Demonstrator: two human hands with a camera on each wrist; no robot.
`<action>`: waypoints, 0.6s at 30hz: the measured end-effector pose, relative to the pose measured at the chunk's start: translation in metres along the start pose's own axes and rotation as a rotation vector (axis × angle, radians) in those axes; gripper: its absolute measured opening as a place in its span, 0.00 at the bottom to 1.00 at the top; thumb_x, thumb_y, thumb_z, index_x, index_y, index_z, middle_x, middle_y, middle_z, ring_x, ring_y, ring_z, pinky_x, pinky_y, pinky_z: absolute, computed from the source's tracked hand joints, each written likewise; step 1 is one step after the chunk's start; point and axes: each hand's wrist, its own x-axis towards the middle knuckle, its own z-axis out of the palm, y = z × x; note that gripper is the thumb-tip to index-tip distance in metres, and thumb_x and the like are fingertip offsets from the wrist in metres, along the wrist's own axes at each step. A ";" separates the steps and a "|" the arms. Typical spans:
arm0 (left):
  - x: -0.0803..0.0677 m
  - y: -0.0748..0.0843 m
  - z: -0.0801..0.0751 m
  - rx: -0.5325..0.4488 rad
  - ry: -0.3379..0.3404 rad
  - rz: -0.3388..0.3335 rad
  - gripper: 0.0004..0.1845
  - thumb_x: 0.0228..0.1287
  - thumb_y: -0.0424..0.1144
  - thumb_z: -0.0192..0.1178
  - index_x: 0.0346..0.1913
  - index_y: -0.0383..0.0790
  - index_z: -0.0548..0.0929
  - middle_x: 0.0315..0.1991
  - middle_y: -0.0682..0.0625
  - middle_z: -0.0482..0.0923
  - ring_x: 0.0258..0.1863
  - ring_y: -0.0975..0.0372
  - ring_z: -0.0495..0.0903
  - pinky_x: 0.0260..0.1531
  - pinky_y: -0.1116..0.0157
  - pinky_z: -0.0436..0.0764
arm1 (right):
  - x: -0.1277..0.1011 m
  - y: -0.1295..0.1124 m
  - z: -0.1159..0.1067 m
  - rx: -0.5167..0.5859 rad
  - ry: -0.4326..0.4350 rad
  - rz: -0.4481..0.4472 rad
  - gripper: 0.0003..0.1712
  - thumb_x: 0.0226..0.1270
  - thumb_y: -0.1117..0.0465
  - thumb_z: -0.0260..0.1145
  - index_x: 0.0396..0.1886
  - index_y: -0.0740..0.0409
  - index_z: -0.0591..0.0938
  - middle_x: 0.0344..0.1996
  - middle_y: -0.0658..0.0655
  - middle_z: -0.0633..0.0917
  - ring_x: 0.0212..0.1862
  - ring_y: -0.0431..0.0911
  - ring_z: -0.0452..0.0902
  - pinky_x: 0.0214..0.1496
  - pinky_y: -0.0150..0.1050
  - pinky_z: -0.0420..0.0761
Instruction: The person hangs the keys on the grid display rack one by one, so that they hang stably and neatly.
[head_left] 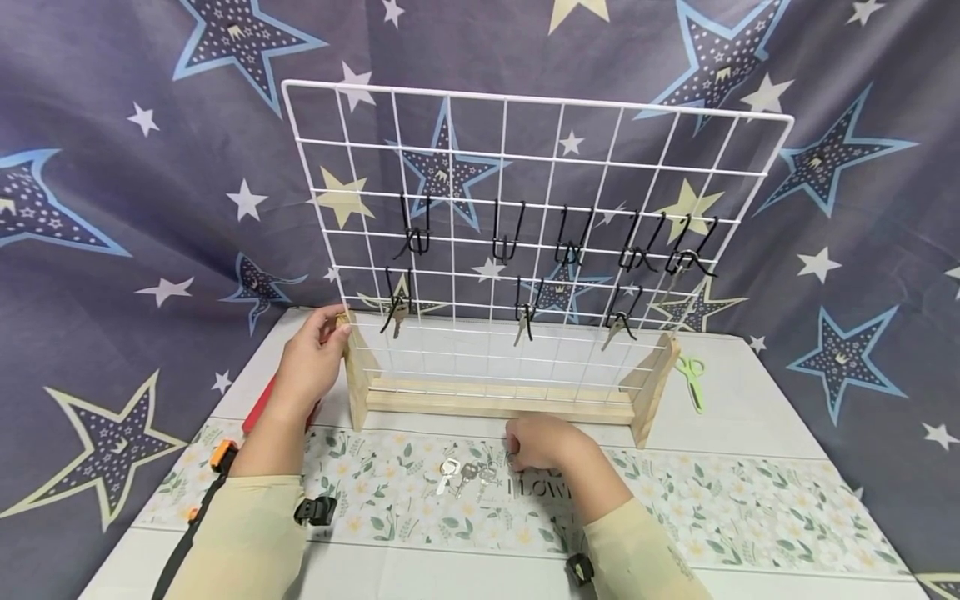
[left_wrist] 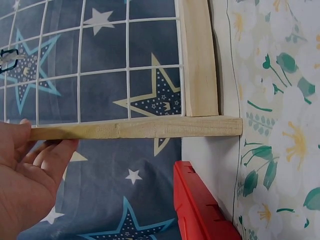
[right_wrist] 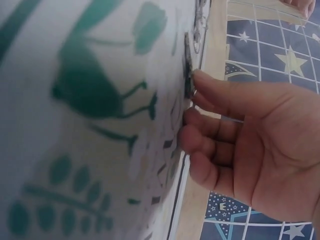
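My left hand point(head_left: 311, 358) grips the upper end of the wooden side post point(left_wrist: 125, 129) of a rack, thumb on one side and fingers on the other. The rack carries a white wire grid point(head_left: 480, 156) above a wooden base bar point(head_left: 487, 400). Low over the floral mat, my right hand point(head_left: 546, 442) has loosely bent fingers, its fingertips right at the surface. Several small keys point(head_left: 448, 477) lie on the mat just left of it. In the right wrist view the thumb tip overlaps a thin metal piece point(right_wrist: 188, 67) at the mat.
Black hooks point(head_left: 416, 237) hang on the grid in two rows, some with keys point(head_left: 397, 321) on them. Green scissors point(head_left: 692, 383) lie right of the rack. A red object point(left_wrist: 197, 200) stands beside the left post. A star-patterned curtain point(head_left: 180, 292) surrounds the table.
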 end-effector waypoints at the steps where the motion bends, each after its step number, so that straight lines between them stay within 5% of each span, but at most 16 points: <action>1: 0.000 0.000 0.000 -0.002 0.000 0.000 0.23 0.77 0.49 0.48 0.70 0.49 0.68 0.65 0.40 0.73 0.62 0.49 0.74 0.60 0.48 0.76 | 0.000 0.000 0.000 0.001 -0.005 -0.002 0.11 0.53 0.58 0.77 0.29 0.51 0.81 0.24 0.45 0.79 0.27 0.42 0.73 0.29 0.37 0.74; 8: 0.001 -0.001 0.001 -0.018 0.002 0.000 0.22 0.77 0.47 0.49 0.69 0.48 0.69 0.64 0.40 0.75 0.59 0.50 0.77 0.58 0.49 0.77 | 0.000 0.003 0.000 0.036 -0.025 -0.028 0.12 0.56 0.60 0.75 0.23 0.50 0.78 0.20 0.47 0.78 0.23 0.42 0.73 0.26 0.35 0.74; 18: 0.001 -0.002 0.000 -0.004 -0.004 0.003 0.23 0.77 0.49 0.48 0.70 0.50 0.69 0.65 0.40 0.74 0.61 0.49 0.75 0.59 0.48 0.76 | -0.014 0.004 -0.012 0.098 0.008 -0.113 0.09 0.67 0.61 0.66 0.27 0.50 0.78 0.19 0.49 0.79 0.20 0.40 0.72 0.26 0.36 0.74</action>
